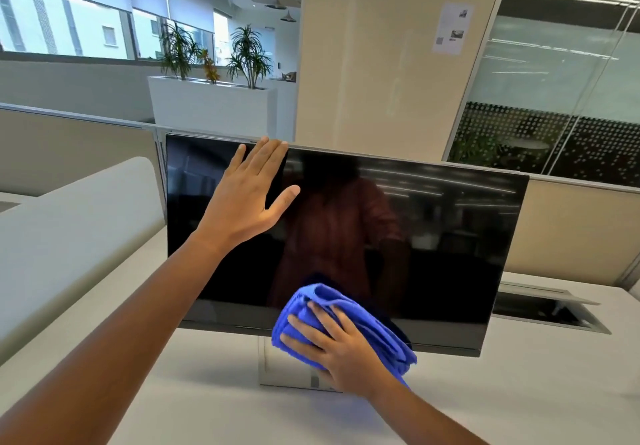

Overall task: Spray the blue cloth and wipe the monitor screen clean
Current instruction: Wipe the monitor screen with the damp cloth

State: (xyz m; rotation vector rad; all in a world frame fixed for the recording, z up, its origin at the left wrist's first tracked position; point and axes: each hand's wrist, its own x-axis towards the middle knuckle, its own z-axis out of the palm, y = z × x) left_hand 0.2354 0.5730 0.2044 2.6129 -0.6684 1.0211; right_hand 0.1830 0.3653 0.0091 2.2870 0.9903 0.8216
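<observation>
Right hand, fingers spread flat, presses the bunched blue cloth against the lower edge of the monitor near its centre. The monitor's stand rests on the white table. Left hand, open with straight fingers, lies on the dark screen, fingertips at its top edge. Behind: beige pillar and white planter.

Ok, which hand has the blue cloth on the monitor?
The right hand, low at the monitor's bottom edge, fingers spread over the bunched blue cloth. The left hand is bare, flat against its top edge.
</observation>
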